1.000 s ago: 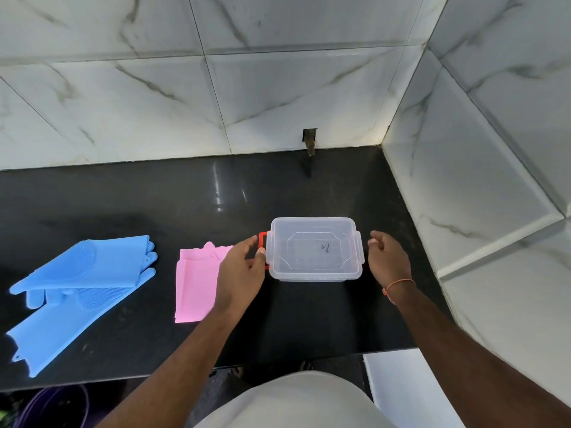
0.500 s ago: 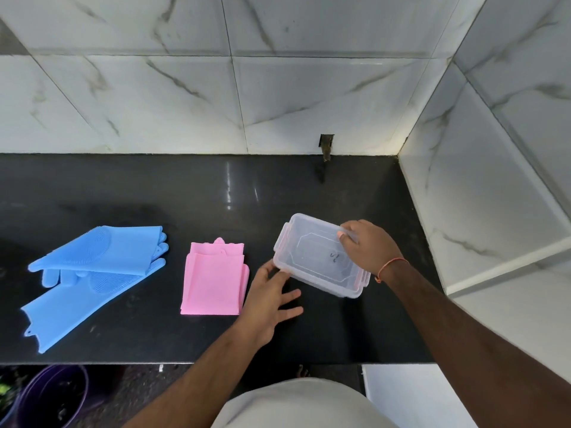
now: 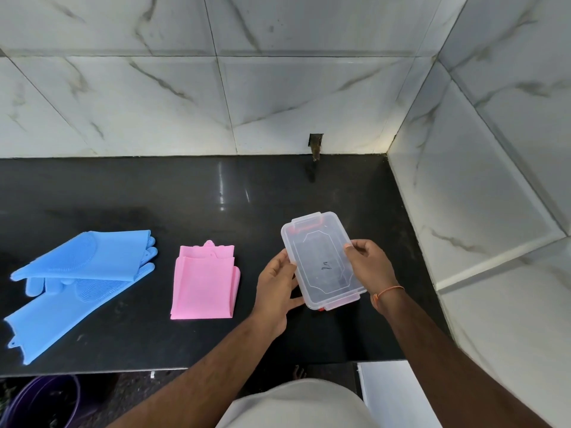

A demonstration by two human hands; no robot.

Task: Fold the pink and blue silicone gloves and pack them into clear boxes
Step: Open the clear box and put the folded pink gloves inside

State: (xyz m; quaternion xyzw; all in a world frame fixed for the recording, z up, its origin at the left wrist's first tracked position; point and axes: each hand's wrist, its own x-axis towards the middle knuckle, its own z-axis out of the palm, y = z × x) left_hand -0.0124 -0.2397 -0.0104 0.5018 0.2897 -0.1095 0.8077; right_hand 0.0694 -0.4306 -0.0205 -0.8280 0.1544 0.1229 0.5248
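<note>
The clear box [image 3: 323,261] is held up off the black counter [image 3: 216,196] at about 3 o'clock from the folded pink gloves [image 3: 204,281], turned so its long axis runs from 11 toward 5 o'clock. The left hand [image 3: 276,288] grips its left long edge, fingers curled along the rim with the thumb lying low under the near corner; the right hand [image 3: 369,267] pinches the right long edge, thumb on top and fingers wrapped beneath. The box looks like thin rigid plastic, light and somewhat slick, so a hold on the two long edges seems sound, while the red-trimmed clip latches at the short ends are the parts to work when opening it. Its lid appears to be on, and through the plastic nothing shows inside but a small dark mark on the lid, so I judge it empty. The pink gloves lie flat in a neat rectangle near the counter's front edge, just beside the left hand; being soft, floppy silicone with some grip, they will probably want to spring open and are best taken across the folded stack. The blue gloves [image 3: 77,279] sit well apart at 9 o'clock, loosely overlapped, not yet folded small.
</note>
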